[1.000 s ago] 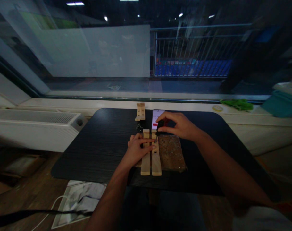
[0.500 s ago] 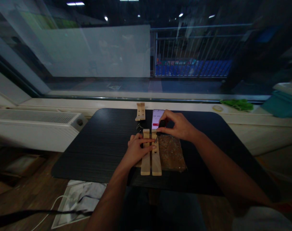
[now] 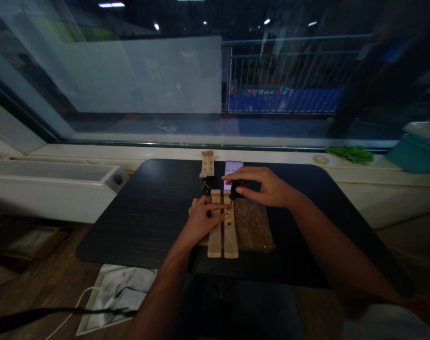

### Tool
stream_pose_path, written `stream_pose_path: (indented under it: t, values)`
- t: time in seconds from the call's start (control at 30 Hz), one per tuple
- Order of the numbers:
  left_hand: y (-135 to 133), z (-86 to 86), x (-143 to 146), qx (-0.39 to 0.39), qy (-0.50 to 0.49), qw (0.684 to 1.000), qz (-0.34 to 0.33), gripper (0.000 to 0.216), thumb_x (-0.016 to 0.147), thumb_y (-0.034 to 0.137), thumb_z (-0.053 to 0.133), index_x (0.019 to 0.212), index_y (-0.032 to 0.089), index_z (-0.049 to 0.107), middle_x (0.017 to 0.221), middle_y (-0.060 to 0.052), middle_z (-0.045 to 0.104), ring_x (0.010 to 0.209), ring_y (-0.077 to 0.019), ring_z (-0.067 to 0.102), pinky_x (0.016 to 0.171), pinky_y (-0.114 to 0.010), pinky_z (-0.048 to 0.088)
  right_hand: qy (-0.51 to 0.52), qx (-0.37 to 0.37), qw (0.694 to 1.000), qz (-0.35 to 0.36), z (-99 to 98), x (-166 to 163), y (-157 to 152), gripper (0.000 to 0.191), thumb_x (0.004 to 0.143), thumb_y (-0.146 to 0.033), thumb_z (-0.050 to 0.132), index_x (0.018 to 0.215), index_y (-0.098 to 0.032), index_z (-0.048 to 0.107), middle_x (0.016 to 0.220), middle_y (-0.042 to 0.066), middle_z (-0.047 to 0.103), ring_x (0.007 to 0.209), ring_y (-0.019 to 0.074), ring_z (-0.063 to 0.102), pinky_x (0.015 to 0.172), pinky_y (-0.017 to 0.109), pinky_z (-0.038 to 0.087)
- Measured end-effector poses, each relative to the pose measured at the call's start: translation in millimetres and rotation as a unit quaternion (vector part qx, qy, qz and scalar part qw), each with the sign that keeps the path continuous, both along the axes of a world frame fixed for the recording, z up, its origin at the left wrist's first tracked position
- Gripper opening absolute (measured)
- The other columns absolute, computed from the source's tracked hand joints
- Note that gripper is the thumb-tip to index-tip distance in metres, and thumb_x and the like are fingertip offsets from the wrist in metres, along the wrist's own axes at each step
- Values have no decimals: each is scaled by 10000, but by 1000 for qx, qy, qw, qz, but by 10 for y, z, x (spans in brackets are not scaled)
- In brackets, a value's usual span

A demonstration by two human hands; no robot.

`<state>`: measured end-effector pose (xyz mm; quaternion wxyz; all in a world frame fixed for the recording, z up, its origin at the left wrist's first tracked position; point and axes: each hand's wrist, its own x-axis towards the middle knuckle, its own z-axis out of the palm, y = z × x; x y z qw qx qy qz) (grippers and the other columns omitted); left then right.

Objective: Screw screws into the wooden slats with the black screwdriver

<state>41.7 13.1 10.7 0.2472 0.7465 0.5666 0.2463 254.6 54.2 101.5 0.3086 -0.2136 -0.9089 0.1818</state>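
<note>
Two pale wooden pieces with flared ends lie side by side, a left wooden piece [image 3: 215, 243] and a right wooden piece [image 3: 231, 243]. Under them is a brown block wrapped in clear film [image 3: 254, 225]. My left hand [image 3: 201, 220] reaches across the left piece and steadies the right one, index finger and thumb stretched to either side of a hole. In my right hand [image 3: 266, 186] is a short screwdriver [image 3: 234, 190] with a black handle, its shaft tilted down between the left fingertips. The fingers hide part of the handle. Whether a screw sits under the tip cannot be made out.
A lit phone [image 3: 232, 166] lies behind the right hand. Another pair of wooden pieces [image 3: 207, 164] stands at the dark table's [image 3: 137, 212] back edge, with small metal parts [image 3: 205, 188] nearby. On the sill are a tape roll [image 3: 321, 159], a green cloth [image 3: 352, 153] and a teal box [image 3: 413, 151].
The fingers of my right hand have shifted around the screwdriver handle, with the index finger now stretched over its top. My left hand and the wooden pieces stay put.
</note>
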Motion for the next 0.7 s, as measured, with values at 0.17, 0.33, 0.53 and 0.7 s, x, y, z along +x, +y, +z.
stream_pose_path:
  t: [0.17, 0.33, 0.53, 0.7]
  values:
    - [-4, 26, 9, -13, -5, 1000, 8, 245, 791, 362, 737, 1035, 349, 762, 989, -33, 566, 994, -245, 484, 949, -416, 379, -38, -36, 999, -4, 36, 60, -7, 408, 922, -184, 498, 1322, -228, 562, 1232, 72, 697, 1085, 197, 664, 936, 367, 503]
    - [-4, 19, 2, -7, 1, 1000, 1, 249, 801, 375, 722, 1046, 349, 756, 989, -26, 565, 985, -236, 489, 958, -422, 372, -11, -56, 998, 13, 42, 47, 1, 361, 929, -207, 519, 1283, -236, 586, 1247, 58, 687, 1090, 181, 661, 937, 329, 494]
    - [-3, 5, -10, 3, -1, 1000, -8, 252, 811, 384, 713, 1058, 354, 751, 965, -26, 561, 965, -238, 489, 939, -423, 377, 2, -75, 997, -9, 17, 18, 19, 250, 889, -283, 607, 1126, -218, 658, 1048, 47, 737, 883, 158, 676, 777, 287, 498]
    - [-6, 15, -1, 0, 2, 1000, -4, 244, 806, 380, 721, 1046, 351, 756, 960, -29, 559, 967, -241, 481, 914, -407, 390, 22, -71, 996, -56, -21, -31, 18, 235, 825, -349, 684, 1003, -195, 675, 844, 19, 689, 733, 129, 610, 683, 265, 452]
